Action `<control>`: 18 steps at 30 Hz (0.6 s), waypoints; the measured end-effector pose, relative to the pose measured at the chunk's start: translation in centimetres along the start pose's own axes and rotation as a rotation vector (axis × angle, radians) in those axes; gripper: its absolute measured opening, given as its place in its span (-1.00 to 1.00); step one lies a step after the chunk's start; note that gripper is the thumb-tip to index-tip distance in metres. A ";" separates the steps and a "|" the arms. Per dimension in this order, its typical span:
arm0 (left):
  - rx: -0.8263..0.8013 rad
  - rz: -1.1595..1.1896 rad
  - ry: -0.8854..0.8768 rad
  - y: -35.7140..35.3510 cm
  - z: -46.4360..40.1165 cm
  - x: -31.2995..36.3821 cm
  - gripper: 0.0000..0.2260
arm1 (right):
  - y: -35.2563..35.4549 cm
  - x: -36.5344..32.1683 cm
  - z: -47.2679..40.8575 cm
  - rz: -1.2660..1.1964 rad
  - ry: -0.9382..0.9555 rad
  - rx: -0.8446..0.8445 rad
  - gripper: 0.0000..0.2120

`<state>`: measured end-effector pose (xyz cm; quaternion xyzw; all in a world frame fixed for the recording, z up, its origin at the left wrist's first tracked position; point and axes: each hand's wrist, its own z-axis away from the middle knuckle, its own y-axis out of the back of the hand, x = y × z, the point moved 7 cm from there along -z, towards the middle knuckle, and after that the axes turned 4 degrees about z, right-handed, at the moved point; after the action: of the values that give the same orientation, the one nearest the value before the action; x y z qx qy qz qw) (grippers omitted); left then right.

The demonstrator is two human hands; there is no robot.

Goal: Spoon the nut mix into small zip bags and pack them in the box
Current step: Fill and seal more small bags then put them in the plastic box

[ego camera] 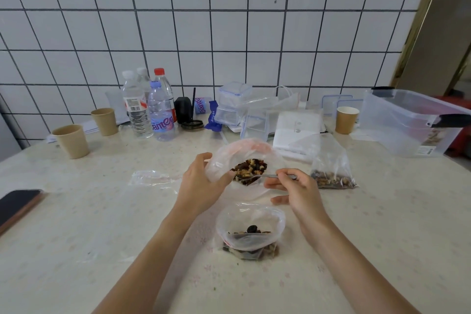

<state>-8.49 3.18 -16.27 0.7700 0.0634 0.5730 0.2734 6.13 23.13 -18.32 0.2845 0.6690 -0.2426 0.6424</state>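
A large clear bag holding the nut mix lies open at the table's middle. My left hand grips its near left rim and holds the mouth open. My right hand pinches a metal spoon whose bowl is loaded with mix and sits inside that bag. In front of my hands stands a small zip bag, open, with some mix at its bottom. Another small filled bag lies to the right. The big clear plastic box stands at the far right.
Empty zip bags lie left of my hands. A phone rests at the left edge. Paper cups, water bottles, small lidded containers and a white box line the back by the tiled wall.
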 end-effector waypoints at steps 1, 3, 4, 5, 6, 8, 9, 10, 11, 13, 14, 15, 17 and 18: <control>-0.010 0.001 0.017 0.3 0.1 -0.1 -0.31 | 0.3 -0.3 0.1 -0.012 -0.004 0.002 -0.86; -0.003 0.014 0.021 1.0 0.3 0.1 -0.28 | 1.1 -1.1 0.3 -0.039 -0.002 0.001 -0.87; 0.005 0.013 0.012 1.5 0.5 0.3 -0.28 | 1.5 -1.5 0.5 -0.051 0.006 -0.002 -0.87; 0.018 0.009 -0.005 2.0 0.7 0.7 -0.29 | 1.9 -2.1 0.7 -0.059 0.018 -0.007 -0.87; 0.037 0.002 -0.032 2.5 1.1 1.1 -0.31 | 2.4 -2.6 1.1 -0.064 0.031 -0.014 -0.87; 0.094 -0.028 -0.110 3.4 2.2 2.0 -0.40 | 3.3 -3.6 2.1 -0.070 0.057 -0.035 -0.87; 0.124 -0.048 -0.154 3.9 2.9 2.6 -0.46 | 3.8 -4.2 2.6 -0.072 0.069 -0.046 -0.86; 0.147 -0.065 -0.197 4.3 3.7 3.1 -0.55 | 4.2 -4.8 3.2 -0.077 0.081 -0.059 -0.86; 0.151 -0.077 -0.231 4.5 4.5 3.5 -0.64 | 4.6 -5.3 3.9 -0.089 0.088 -0.073 -0.86; 0.089 -0.094 -0.249 4.3 5.9 4.0 -0.77 | 5.3 -6.1 5.3 -0.120 0.091 -0.107 -0.86; 0.029 -0.108 -0.233 4.0 6.5 3.9 -0.79 | 5.5 -6.4 5.9 -0.130 0.090 -0.127 -0.85; -0.037 -0.123 -0.209 3.5 7.1 3.7 -0.77 | 5.7 -6.5 6.6 -0.136 0.085 -0.148 -0.84; -0.152 -0.142 -0.166 2.4 8.0 3.2 -0.70 | 5.8 -6.5 7.9 -0.143 0.069 -0.184 -0.83; -0.189 -0.139 -0.151 2.0 8.4 3.0 -0.69 | 5.8 -6.4 8.5 -0.137 0.061 -0.197 -0.83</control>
<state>-0.21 -0.25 -14.36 0.7755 0.0415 0.4966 0.3876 16.35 21.00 -12.16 0.1810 0.7268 -0.2103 0.6284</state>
